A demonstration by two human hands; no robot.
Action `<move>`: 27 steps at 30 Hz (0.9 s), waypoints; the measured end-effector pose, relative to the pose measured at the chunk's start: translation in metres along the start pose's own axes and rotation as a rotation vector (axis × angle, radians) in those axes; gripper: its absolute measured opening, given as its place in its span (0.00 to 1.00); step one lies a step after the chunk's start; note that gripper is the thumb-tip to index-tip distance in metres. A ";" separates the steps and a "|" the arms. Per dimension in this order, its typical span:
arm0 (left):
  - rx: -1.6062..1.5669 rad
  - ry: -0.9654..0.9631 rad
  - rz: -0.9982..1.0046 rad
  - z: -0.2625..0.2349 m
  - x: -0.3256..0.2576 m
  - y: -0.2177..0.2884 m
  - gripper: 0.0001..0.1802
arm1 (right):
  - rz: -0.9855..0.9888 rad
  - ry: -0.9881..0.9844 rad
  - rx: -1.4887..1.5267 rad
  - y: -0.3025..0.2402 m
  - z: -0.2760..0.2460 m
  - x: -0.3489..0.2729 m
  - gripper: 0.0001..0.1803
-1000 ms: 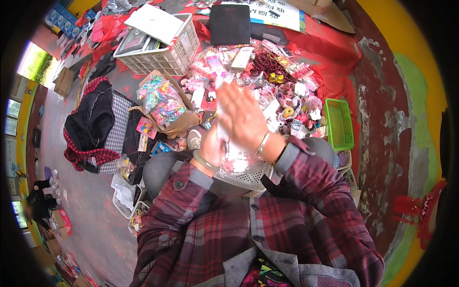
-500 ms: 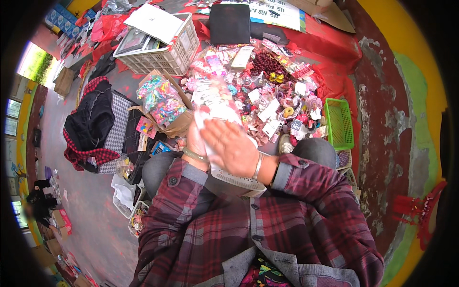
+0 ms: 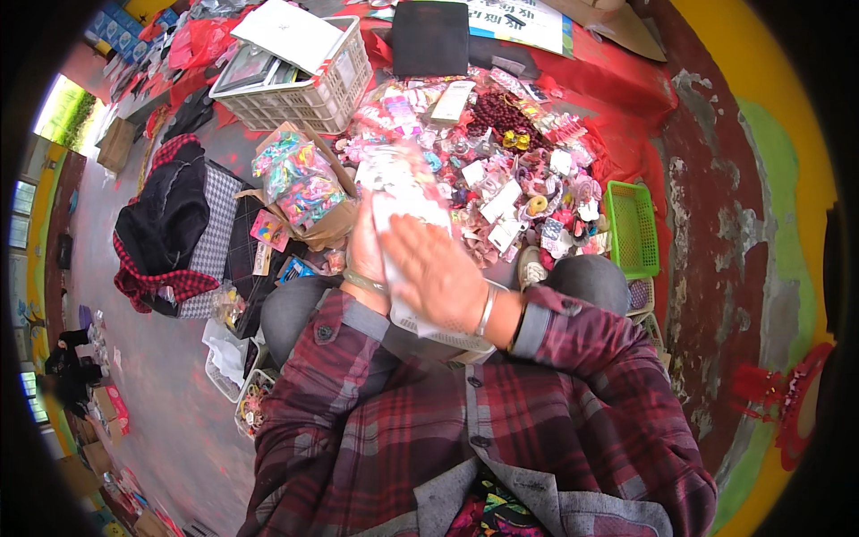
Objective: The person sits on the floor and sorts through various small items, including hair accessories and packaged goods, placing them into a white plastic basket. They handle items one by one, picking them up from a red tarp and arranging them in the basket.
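Clear plastic packet [image 3: 407,192] of small trinkets sits upright between both hands above the person's lap. The right hand [image 3: 438,268] lies flat against its front, fingers spread, not clenched; the left hand [image 3: 365,246] clasps its back edge. Beyond lie a red cloth [image 3: 617,80] heaped with hair accessories and a green basket [image 3: 632,228].
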State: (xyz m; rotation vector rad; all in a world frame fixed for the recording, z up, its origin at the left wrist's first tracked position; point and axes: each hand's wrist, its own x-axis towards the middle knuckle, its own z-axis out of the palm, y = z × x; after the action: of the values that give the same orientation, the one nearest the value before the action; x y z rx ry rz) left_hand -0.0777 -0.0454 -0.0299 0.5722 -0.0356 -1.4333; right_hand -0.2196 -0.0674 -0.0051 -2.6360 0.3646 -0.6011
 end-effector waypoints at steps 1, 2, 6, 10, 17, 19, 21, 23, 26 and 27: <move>-0.021 -0.069 -0.026 0.003 -0.001 0.008 0.33 | -0.048 -0.039 0.012 -0.011 0.003 -0.010 0.35; -0.041 -0.139 -0.053 0.008 -0.002 0.014 0.34 | -0.096 -0.078 0.023 -0.017 0.004 -0.015 0.36; -0.035 -0.118 -0.053 0.000 -0.004 0.009 0.35 | -0.093 -0.027 -0.011 -0.004 0.002 -0.001 0.35; 0.014 -0.007 -0.009 0.014 -0.005 -0.017 0.33 | 0.056 0.118 -0.176 0.024 -0.019 0.026 0.32; 0.145 -0.103 -0.050 0.023 -0.012 -0.031 0.30 | 0.189 0.212 -0.208 0.059 -0.026 0.033 0.28; 0.012 -0.122 -0.025 0.023 -0.009 -0.022 0.31 | 0.107 0.202 -0.185 0.044 -0.020 0.026 0.29; 0.071 0.025 0.123 0.018 -0.005 -0.006 0.34 | 0.031 0.070 -0.100 0.024 -0.008 0.010 0.31; 0.061 0.003 0.095 0.015 -0.004 0.011 0.33 | -0.041 -0.013 -0.023 0.003 0.006 -0.007 0.33; 0.097 -0.029 0.064 0.009 -0.002 0.015 0.32 | -0.050 -0.042 -0.006 -0.003 0.008 -0.011 0.34; 0.110 -0.014 0.068 0.013 -0.004 0.008 0.32 | -0.033 -0.038 -0.031 0.004 0.004 -0.005 0.34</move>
State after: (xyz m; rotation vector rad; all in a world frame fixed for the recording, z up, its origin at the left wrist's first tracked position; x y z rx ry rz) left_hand -0.0752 -0.0460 -0.0143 0.6455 -0.1450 -1.3747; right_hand -0.2228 -0.0681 -0.0117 -2.6834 0.3224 -0.5591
